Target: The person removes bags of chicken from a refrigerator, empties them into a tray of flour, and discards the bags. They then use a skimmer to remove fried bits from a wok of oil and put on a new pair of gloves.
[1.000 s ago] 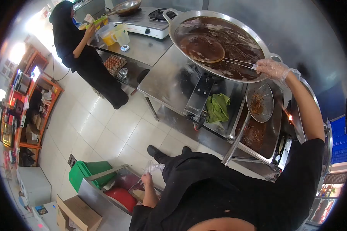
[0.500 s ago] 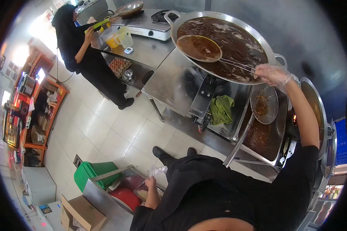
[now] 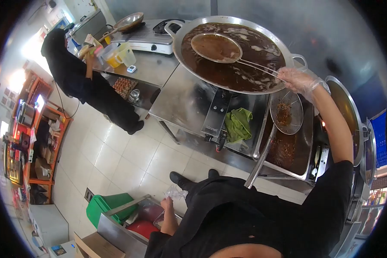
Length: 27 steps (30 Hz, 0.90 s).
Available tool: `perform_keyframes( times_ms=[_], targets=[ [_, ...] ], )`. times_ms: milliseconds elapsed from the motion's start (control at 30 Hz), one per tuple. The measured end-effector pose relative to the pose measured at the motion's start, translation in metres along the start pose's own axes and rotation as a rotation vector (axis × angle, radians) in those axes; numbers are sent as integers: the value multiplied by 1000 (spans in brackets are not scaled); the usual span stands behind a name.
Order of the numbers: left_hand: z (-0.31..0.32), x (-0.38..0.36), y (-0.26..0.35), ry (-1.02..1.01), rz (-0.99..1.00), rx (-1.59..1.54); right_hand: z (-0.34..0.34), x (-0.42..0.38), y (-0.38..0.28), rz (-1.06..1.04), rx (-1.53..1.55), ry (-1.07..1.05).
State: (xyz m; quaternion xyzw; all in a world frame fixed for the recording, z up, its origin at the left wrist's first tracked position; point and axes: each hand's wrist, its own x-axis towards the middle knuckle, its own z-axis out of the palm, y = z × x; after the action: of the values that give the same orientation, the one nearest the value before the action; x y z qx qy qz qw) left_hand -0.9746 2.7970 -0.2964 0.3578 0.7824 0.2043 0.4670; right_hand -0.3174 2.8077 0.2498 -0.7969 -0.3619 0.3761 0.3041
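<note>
My right hand (image 3: 299,80), in a clear plastic glove, is closed around the wire handle of a round strainer (image 3: 216,48). The strainer's bowl sits in the brown liquid of a large two-handled wok (image 3: 219,19), toward its left side. Low on my left, my bare left hand (image 3: 167,204) is closed on a crumpled clear plastic glove or bag (image 3: 176,192); its fingers show only partly. Below my right wrist, a second strainer (image 3: 295,121) with brown bits in it rests over a metal tray (image 3: 305,150) of dark liquid.
A green cloth (image 3: 238,124) lies on the burner unit beside the wok. Another wok (image 3: 350,116) stands at the right. At the far left counter a co-worker (image 3: 79,77) stands near jugs (image 3: 114,56). A green bin (image 3: 109,205) and a cardboard box (image 3: 96,247) are at lower left.
The strainer has shifted slightly up within the wok, still in my right hand. The co-worker's arm has drawn lower and closer to the body. The whole view has shifted a little.
</note>
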Motion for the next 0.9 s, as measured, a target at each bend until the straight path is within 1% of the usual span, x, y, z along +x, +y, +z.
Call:
perform_keyframes(
  times_ms=[67,200,267,300,333,367,433,567,633,733,767,833,900],
  targets=[
    [3,-3,9,49,-12,34,-6,-3,-8,7,20,26],
    [3,-7,11,9,3,67,-3,-19,-29,39,74,106],
    [2,-4,2,-26,-35,9,-5,-15,-28,38,85,134],
    [2,-4,-2,-29,-33,7,-5,-13,-28,44,117,181],
    [1,-4,-5,-32,-38,53,-5,-12,-29,49,149,228],
    [1,-5,-7,-35,-44,98,-4,-12,-32,46,148,231],
    [0,-2,-14,-30,-36,123,-4,-12,-36,18,167,312],
    [-2,-2,-18,-30,-36,188,-21,14,-12,-43,277,310],
    [-4,-3,-19,-10,-44,179,-24,19,-11,-48,158,305],
    [-1,-3,-17,-19,-27,163,-27,23,-9,-91,112,312],
    [-1,-2,-18,-32,-10,153,-24,20,-12,-89,111,314],
    [1,2,-21,-24,-20,135,-15,12,-20,-97,159,384],
    [3,7,-28,-17,-32,113,-15,6,-24,-93,162,353]
  ],
)
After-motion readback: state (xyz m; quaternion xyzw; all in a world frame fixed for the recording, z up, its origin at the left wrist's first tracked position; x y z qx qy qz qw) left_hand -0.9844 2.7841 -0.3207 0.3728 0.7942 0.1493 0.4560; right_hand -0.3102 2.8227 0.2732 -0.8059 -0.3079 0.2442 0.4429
